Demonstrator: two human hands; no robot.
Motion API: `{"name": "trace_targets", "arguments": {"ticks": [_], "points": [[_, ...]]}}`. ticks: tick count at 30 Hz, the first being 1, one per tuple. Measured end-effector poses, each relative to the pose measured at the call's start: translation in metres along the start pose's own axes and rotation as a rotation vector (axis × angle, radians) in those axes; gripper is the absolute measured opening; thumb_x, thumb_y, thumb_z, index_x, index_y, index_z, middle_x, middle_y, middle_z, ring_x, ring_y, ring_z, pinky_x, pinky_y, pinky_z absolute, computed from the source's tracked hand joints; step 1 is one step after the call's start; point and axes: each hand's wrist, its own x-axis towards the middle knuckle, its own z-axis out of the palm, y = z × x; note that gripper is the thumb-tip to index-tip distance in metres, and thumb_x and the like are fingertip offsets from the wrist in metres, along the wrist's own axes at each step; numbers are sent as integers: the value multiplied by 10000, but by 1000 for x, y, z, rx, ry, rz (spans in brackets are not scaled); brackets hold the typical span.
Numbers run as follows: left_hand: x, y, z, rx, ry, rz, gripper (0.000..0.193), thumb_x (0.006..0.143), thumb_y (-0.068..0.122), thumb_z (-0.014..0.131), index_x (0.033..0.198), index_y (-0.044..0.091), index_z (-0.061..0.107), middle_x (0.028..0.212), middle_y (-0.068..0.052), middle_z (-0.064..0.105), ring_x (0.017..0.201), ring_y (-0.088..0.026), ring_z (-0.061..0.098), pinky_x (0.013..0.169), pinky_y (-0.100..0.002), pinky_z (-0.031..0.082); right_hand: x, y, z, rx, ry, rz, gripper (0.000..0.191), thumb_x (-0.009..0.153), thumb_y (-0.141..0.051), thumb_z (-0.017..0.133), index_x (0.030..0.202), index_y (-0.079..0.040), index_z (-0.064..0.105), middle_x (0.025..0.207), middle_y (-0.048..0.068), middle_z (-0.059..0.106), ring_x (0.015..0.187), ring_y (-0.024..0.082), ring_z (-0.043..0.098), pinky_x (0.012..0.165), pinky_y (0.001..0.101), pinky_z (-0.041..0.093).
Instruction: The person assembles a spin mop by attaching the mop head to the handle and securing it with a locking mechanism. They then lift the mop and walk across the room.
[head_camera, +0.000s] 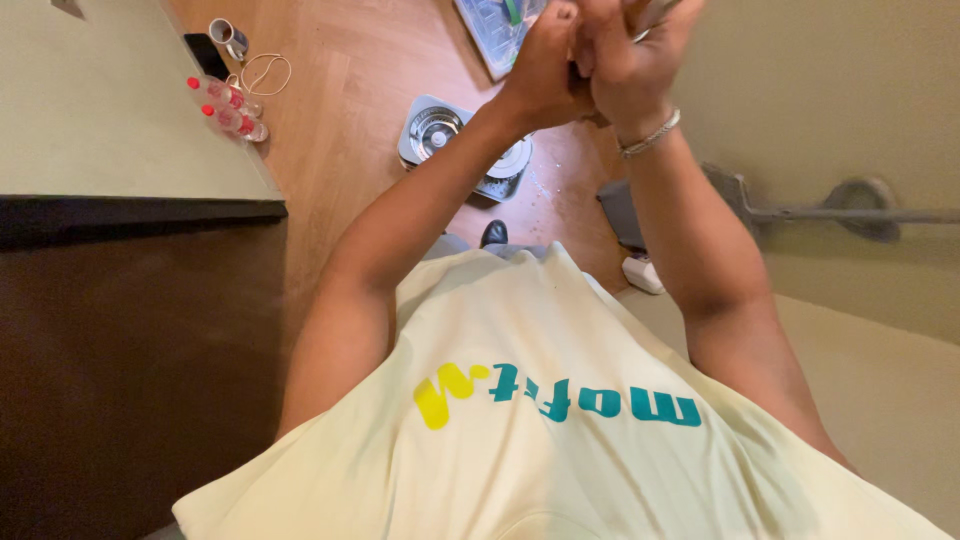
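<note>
- Metal piece (650, 14), thin and silvery, pokes out from between the two raised hands at the top edge of the view; most of it is hidden, so its kind cannot be told.
- Left hand (545, 62) and right hand (625, 60) are pressed together, fingers curled around that piece; both grips look clenched on it, though how each finger sits is hidden.
- Judging by its sheen and narrow edge, it should be stiff, light and somewhat slippery, best held firmly along its shaft close to the palms.
- Just below the right grip, a silver bracelet (650, 133) circles the wrist.
- Behind the hands, on the wooden floor (350, 90), lies a clear plastic tray (492, 30).
- Further below the grips stands a round steel appliance (440, 135) on a grey base.
- Well to the left of the grips, small red-capped bottles (228, 108), a metal cup (228, 38) and a loop of cord (266, 72) lie beside a pale desk (100, 110).
</note>
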Motion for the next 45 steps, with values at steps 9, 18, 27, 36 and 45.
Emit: {"name": "trace_targets", "arguments": {"ticks": [9, 18, 27, 36, 45], "points": [[-108, -51, 7, 46, -95, -479, 139, 726, 70, 718, 701, 63, 581, 669, -150, 649, 691, -377, 678, 621, -411, 531, -32, 92, 6, -390, -155, -18, 460, 1095, -132, 702, 674, -58, 531, 598, 4, 578, 524, 91, 551, 499, 265, 439], [-11, -7, 6, -110, -102, -292, 202, 749, 33, 751, 812, 79, 564, 763, -66, 619, 807, -294, 578, 886, -396, 408, 7, -4, -11, -87, -192, -28, 405, 1182, -18, 633, 782, 22, 581, 696, 101, 617, 534, 166, 603, 527, 298, 494], [-46, -15, 14, -67, -163, -576, 226, 723, 114, 798, 747, 21, 594, 719, -155, 670, 674, -336, 673, 622, -390, 519, -10, 18, 2, -172, -78, 68, 467, 1111, -176, 689, 704, -44, 501, 614, 36, 562, 525, 118, 532, 501, 285, 419], [-87, -30, 13, -64, -122, -583, 127, 776, 88, 753, 854, 11, 688, 840, -175, 731, 796, -370, 721, 676, -409, 553, -21, 57, 9, -208, -76, 212, 509, 1070, -261, 718, 656, -82, 482, 587, 9, 542, 507, 84, 511, 471, 265, 395], [-21, -21, -28, -256, -209, -497, 108, 831, -30, 760, 849, -7, 656, 772, -109, 723, 696, -174, 670, 618, -331, 522, 19, 13, 29, -141, -119, 68, 417, 1090, -101, 692, 711, -19, 539, 600, 46, 561, 495, 132, 517, 461, 291, 393]]}}
